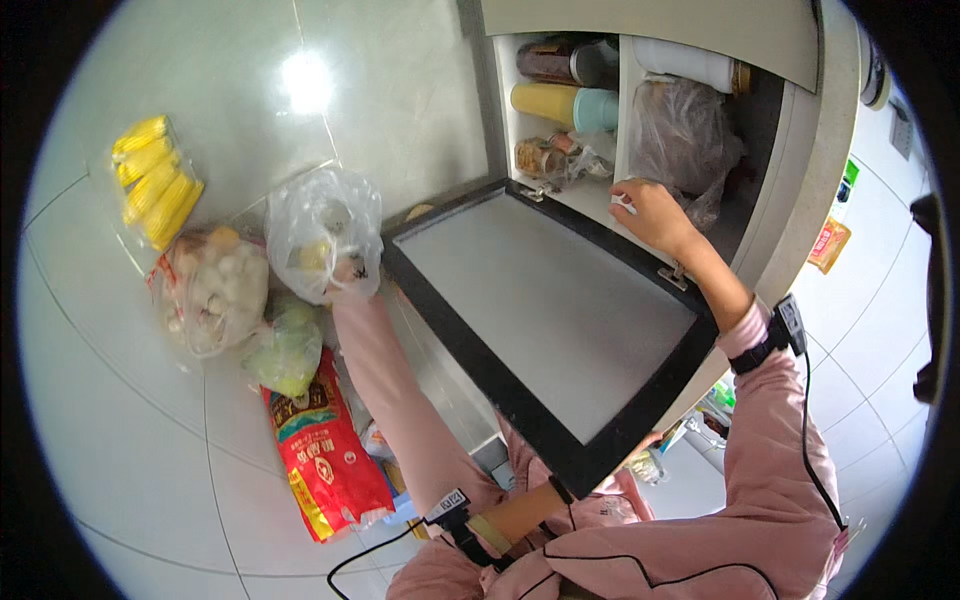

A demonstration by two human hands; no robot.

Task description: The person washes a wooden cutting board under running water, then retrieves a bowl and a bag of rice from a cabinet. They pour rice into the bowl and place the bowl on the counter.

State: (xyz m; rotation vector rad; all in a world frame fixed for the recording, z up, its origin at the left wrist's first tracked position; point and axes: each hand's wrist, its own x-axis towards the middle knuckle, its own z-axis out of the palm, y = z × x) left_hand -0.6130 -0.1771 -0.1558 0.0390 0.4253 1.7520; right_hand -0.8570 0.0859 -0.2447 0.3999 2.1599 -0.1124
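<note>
A cabinet door (550, 300) with a black frame and frosted panel hangs open on metal hinges, slanting across the middle. My right hand (652, 215) is closed, its fingers curled round a small white wad (623, 205) whose kind I cannot make out. It is above the cabinet's bottom shelf, between the two hinges. From below, my left forearm passes behind the door. A bit of my left hand (643, 445) shows at the door's lower right edge; its fingers are mostly hidden.
Inside the cabinet (622, 110) lie jars, a yellow container (545, 103) and a plastic-wrapped bundle (685, 135). On the tiled floor at left are a yellow pack (155, 180), a bag of round pale items (210, 295), a clear bag (325, 230), a green bag (290, 350) and a red packet (330, 455).
</note>
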